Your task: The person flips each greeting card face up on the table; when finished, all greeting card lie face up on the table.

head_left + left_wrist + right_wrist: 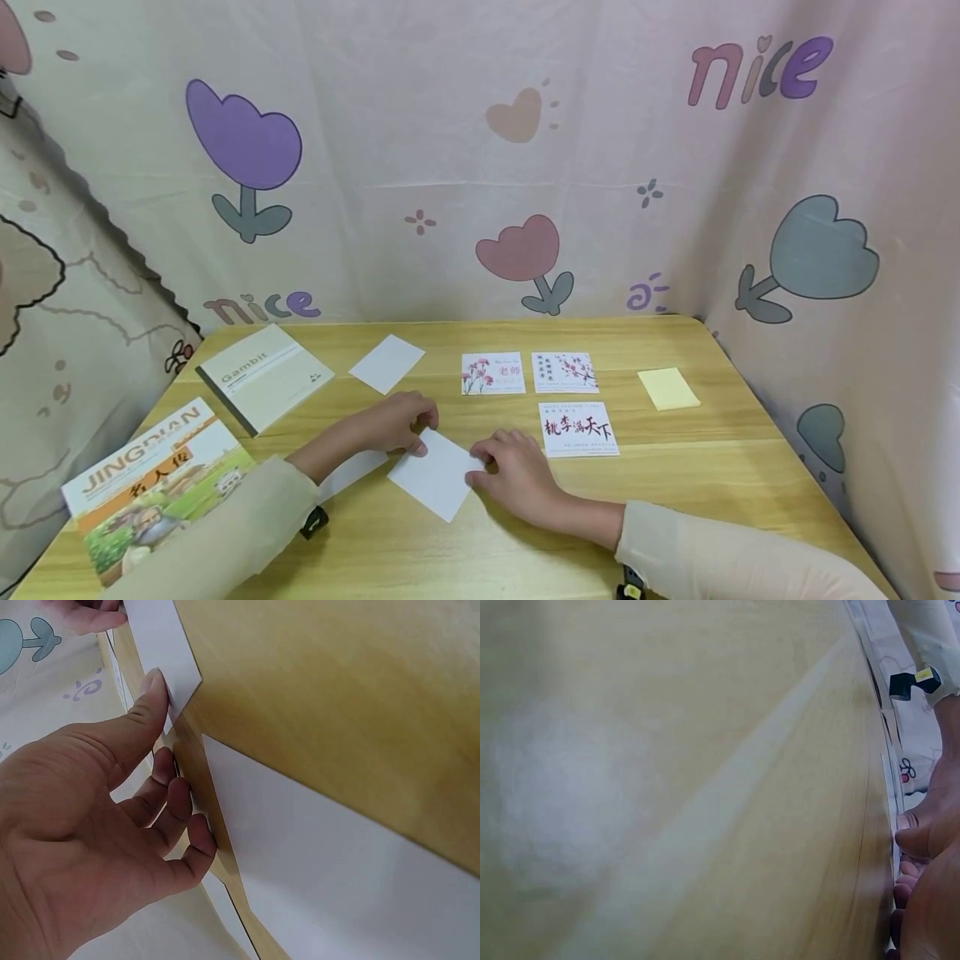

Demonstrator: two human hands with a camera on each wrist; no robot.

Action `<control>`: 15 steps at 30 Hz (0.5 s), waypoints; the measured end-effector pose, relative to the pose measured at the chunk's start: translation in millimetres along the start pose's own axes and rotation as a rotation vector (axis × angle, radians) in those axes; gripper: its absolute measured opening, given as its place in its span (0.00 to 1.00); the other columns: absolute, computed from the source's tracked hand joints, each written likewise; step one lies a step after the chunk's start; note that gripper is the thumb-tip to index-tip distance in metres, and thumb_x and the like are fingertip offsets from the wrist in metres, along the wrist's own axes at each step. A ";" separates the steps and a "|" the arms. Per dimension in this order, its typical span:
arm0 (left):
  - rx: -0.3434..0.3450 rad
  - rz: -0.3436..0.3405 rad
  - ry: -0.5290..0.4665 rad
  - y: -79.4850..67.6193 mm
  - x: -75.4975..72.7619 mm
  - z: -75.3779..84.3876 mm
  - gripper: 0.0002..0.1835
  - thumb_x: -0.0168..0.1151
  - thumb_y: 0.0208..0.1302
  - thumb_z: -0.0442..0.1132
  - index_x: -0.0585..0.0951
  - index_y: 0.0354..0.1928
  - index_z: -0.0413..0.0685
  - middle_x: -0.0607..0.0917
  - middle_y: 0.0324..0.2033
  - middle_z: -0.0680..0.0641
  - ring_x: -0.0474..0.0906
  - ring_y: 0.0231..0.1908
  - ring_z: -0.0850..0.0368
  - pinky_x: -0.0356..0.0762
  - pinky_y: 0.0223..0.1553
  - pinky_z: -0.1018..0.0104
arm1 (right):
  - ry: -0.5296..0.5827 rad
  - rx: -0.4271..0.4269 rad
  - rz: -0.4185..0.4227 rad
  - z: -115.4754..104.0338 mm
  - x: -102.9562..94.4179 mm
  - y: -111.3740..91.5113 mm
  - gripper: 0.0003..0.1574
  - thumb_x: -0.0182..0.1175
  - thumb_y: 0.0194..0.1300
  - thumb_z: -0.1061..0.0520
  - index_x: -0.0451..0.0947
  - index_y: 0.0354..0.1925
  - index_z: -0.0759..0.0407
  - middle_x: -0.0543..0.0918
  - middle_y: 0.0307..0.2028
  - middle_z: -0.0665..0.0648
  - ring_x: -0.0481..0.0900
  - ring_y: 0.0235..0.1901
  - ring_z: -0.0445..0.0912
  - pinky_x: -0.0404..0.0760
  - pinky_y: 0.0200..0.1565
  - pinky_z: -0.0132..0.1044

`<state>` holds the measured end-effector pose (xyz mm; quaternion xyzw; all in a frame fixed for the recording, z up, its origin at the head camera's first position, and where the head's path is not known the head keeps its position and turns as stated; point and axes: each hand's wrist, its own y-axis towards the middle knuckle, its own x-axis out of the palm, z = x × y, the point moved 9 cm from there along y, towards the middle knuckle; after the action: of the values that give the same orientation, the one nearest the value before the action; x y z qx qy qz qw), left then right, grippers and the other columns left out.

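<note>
A blank white square card lies between my two hands, turned with one corner toward me. My left hand pinches its far left corner, with the thumb on the card's face; the other fingers curl loosely in the left wrist view. At the card's right corner, the thumb and forefinger of my right hand hold the edge. Another white card lies partly hidden beneath my left forearm, and shows large in the left wrist view. Farther back lies a third blank card.
Three printed cards stand grouped right of centre: one with pink flowers, one with blossom branches, one with red lettering. A yellow sticky-note pad lies farther right. At left are a Gambit notebook and an illustrated book.
</note>
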<state>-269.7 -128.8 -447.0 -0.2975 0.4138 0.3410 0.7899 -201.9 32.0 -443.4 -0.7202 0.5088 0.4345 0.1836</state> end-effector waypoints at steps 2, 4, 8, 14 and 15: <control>-0.007 -0.009 0.003 0.7 0.7 -1.0 0.15 0.77 0.55 0.41 0.80 0.41 0.55 0.75 0.37 0.54 0.69 0.40 0.58 0.71 0.45 0.60 | 0.005 0.003 -0.004 0.4 0.3 0.4 0.19 0.73 0.58 0.46 0.86 0.46 0.51 0.76 0.32 0.42 0.68 0.36 0.38 0.67 0.45 0.36; -0.008 -0.016 0.005 1.3 1.3 -1.6 0.15 0.77 0.55 0.41 0.79 0.41 0.55 0.75 0.36 0.54 0.68 0.39 0.58 0.70 0.45 0.61 | 0.009 0.005 -0.006 0.6 0.3 0.8 0.19 0.73 0.58 0.46 0.86 0.47 0.51 0.77 0.32 0.42 0.68 0.37 0.38 0.67 0.45 0.36; -0.009 -0.030 0.009 2.5 1.2 -2.5 0.16 0.77 0.55 0.42 0.79 0.41 0.55 0.75 0.37 0.53 0.68 0.39 0.57 0.70 0.45 0.60 | 0.012 0.011 -0.010 1.2 0.3 1.6 0.20 0.72 0.58 0.46 0.86 0.47 0.51 0.77 0.33 0.42 0.69 0.37 0.38 0.67 0.45 0.36; -0.013 -0.040 0.022 4.0 2.2 -2.9 0.14 0.77 0.55 0.41 0.79 0.38 0.55 0.75 0.36 0.53 0.68 0.40 0.57 0.70 0.45 0.60 | 0.019 0.022 -0.006 1.9 0.1 2.0 0.19 0.72 0.58 0.46 0.86 0.47 0.51 0.78 0.33 0.43 0.69 0.37 0.38 0.67 0.44 0.36; -0.014 -0.039 0.025 3.8 2.5 -2.5 0.13 0.76 0.56 0.40 0.79 0.36 0.55 0.74 0.36 0.53 0.68 0.39 0.57 0.70 0.45 0.61 | 0.019 0.022 -0.005 1.8 0.0 2.0 0.20 0.72 0.58 0.46 0.86 0.47 0.51 0.78 0.33 0.43 0.69 0.37 0.38 0.67 0.44 0.36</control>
<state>-272.7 -127.7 -451.1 -0.3152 0.4153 0.3246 0.7891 -204.5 32.5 -444.0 -0.7236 0.5133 0.4216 0.1875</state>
